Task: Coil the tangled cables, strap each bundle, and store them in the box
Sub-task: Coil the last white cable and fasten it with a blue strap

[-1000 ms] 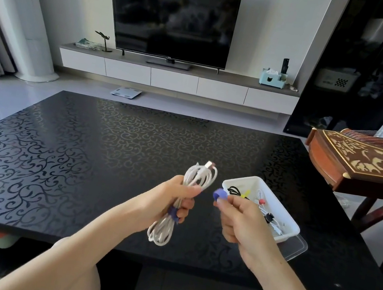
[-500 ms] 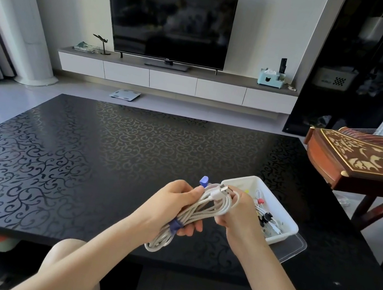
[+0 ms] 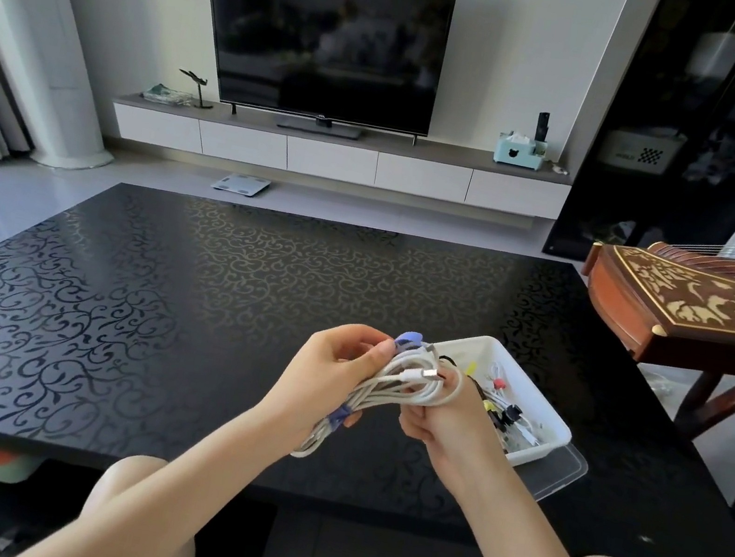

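Note:
A coiled white cable (image 3: 390, 388) is held above the black table (image 3: 153, 314), slanting from lower left to upper right. My left hand (image 3: 329, 370) grips its middle. A blue strap (image 3: 337, 418) is wrapped round the lower part of the coil. A second blue strap (image 3: 408, 339) sticks up at the upper end, next to my left fingertips. My right hand (image 3: 444, 414) holds the upper loop, fingers curled round it, with a white plug lying on top. The white box (image 3: 546, 420) sits just right of my hands and holds several strapped cables.
The box rests on a clear plastic lid (image 3: 563, 480) near the table's front right. A carved wooden instrument (image 3: 703, 313) on a stand is at the right, close to the table edge. A TV (image 3: 320, 34) and low cabinet stand at the far wall.
My right hand has come from beside the coil onto its upper loop. The coil has tilted from upright to slanted, and the second blue strap now sits at its top end.

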`<state>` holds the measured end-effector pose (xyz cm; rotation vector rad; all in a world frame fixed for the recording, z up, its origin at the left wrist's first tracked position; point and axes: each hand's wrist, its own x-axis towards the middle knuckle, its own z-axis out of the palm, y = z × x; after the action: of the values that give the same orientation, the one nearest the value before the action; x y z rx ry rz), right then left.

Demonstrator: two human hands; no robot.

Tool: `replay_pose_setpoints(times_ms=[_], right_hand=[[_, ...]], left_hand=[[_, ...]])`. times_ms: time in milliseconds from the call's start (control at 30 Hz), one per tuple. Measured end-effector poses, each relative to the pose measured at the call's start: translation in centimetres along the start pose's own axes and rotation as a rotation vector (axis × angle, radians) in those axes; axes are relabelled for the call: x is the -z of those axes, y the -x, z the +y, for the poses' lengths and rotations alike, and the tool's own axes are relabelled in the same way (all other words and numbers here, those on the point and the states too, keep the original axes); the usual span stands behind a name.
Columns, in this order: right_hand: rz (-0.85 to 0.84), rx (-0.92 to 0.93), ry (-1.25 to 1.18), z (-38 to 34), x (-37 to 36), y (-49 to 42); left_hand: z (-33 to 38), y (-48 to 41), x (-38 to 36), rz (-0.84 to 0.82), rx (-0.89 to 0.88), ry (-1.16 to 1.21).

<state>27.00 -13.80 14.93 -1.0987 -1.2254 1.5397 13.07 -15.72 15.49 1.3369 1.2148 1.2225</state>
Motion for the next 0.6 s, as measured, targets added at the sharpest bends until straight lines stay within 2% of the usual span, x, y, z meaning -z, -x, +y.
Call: replay_pose_setpoints(times_ms=[100, 200, 333, 467, 600], right_hand=[[-0.023, -0.001, -0.006, 0.0, -0.1, 0.4], [-0.054, 0.063, 0.045, 0.5, -0.1, 1.0], [0.069, 0.196, 0.251, 1.5, 0.5, 1.8], [0.151, 0.379, 0.365, 1.6, 1.1, 2.5], [-0.024, 0.327, 0.284, 0.8, 1.6, 2.9]], left_hand=[[-0.4, -0.3, -0.4, 0.11, -0.032, -0.156], [-0.7, -0.7, -0.5, 0.191, -0.033, -0.195], [-0.8, -1.5, -0.1, 0.285, -0.014, -0.158], [-1.2, -2.0, 0.1, 0.27, -0.01, -0.142], [-1.4, -2.4, 0.3, 0.31, 0.025, -0.19]])
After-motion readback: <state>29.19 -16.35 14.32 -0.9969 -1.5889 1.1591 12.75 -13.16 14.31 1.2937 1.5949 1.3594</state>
